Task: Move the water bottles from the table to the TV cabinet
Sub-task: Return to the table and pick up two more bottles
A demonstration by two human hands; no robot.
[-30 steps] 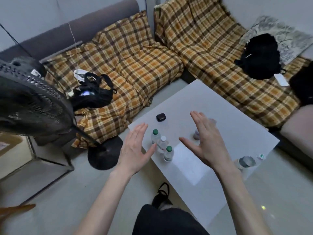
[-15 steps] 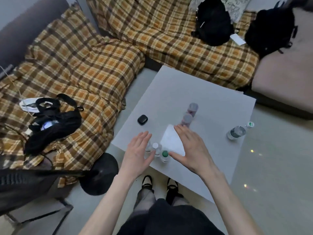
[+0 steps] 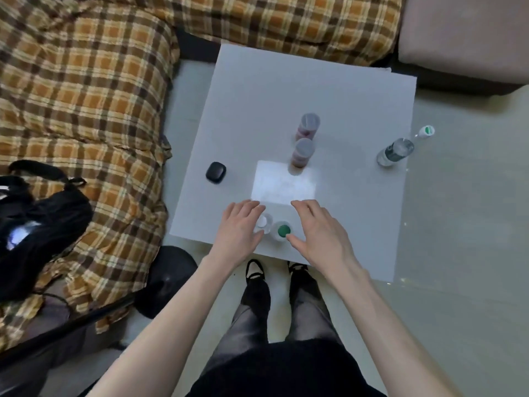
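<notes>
Water bottles: white-capped bottle (image 3: 263,222) and green-capped bottle (image 3: 283,231) upright, side by side near the table (image 3: 337,90) front edge. Left hand (image 3: 240,229) open, fingers against the white-capped one, no grip closed. Right hand (image 3: 318,231) open, spread, thumb beside the green cap. Black case (image 3: 215,172) farther back.

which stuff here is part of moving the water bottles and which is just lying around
Part of the job:
- green-capped bottle
- white-capped bottle
- clear bottle near the table's right edge
- left hand, right hand, either side of the capped pair

Just lying about:
- two lidded cups
- black case
- black bag on the sofa
</notes>
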